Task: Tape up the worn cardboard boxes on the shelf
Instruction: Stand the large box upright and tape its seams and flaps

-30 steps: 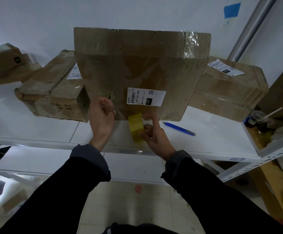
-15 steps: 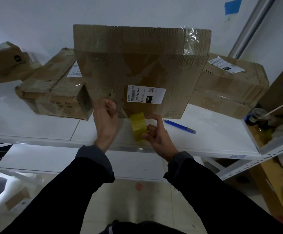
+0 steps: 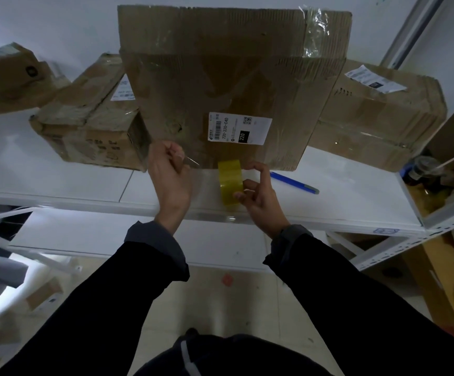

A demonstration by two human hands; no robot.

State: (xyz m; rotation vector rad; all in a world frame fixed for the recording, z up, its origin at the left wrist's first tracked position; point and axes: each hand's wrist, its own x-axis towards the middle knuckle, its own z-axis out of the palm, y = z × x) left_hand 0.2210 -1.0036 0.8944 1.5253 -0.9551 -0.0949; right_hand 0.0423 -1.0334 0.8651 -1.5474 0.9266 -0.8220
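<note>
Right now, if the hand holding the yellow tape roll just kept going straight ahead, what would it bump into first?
Probably the big cardboard box standing just beyond the right hand and tape roll; depth is hard to judge.

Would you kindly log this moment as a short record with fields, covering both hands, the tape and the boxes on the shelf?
left hand: pinches the free tape end, drawn out leftward from the roll
right hand: grips the tape roll
front box: stands upright on the shelf, label facing the person
other boxes: one lying behind left, one behind right
pen: lies on the shelf right of the roll
</note>
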